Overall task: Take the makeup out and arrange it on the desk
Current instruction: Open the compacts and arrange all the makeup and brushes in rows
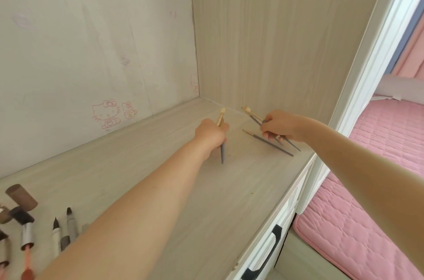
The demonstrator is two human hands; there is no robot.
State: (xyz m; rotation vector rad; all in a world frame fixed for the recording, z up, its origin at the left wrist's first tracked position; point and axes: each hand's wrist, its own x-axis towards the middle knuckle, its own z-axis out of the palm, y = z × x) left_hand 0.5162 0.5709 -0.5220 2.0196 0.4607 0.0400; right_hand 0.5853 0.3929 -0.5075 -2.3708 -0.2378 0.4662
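Head view, left forearm [142,206] overlapping pens [71,222] — pink bed [367,211] beside desk [229,188].

There are two hands, the left hand [210,134] and the right hand [278,126]. The left hand holds one brush [222,151]. The right hand holds a bunch of thin brushes [247,109], at least three, too close to count for sure. At 8 o'clock on the desk [241,188] lie two pens [56,231] [71,222], one brown tube [21,197] and one silver-necked brush [27,233]. At 5 o'clock are two black drawer handles [276,237] [250,270].
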